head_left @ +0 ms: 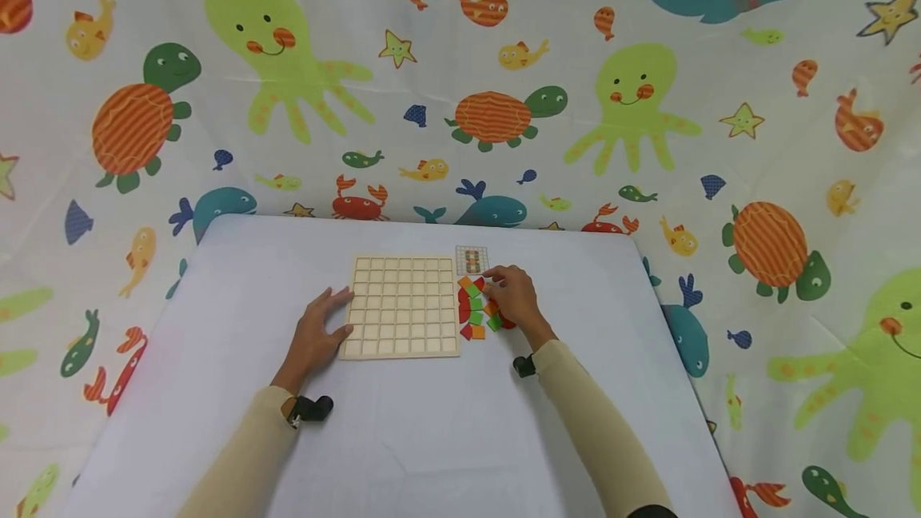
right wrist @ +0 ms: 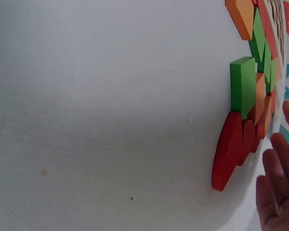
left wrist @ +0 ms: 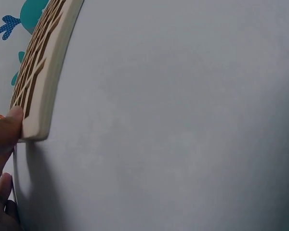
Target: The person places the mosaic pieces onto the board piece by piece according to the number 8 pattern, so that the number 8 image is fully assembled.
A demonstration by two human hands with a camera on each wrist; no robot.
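A pale wooden board (head_left: 348, 356) with a grid of square cells lies flat on the table. My left hand (head_left: 314, 334) is at its left side, fingers against the edge and thumb near the front left corner. In the left wrist view the thumb meets the board's rim (left wrist: 44, 106). To the right of the board lies a cluster of small red, green and orange blocks, among them an orange block (head_left: 478, 332). My right hand (head_left: 516, 298) is over the far right part of this cluster, fingers loosely bent. The right wrist view shows a green block (right wrist: 243, 89) and a red block (right wrist: 227, 151) beside it.
A small printed card (head_left: 471, 256) with a grid and a coloured pattern lies just beyond the blocks. The white table (head_left: 403, 438) ends at the back against a cloth (head_left: 446, 46) printed with sea animals.
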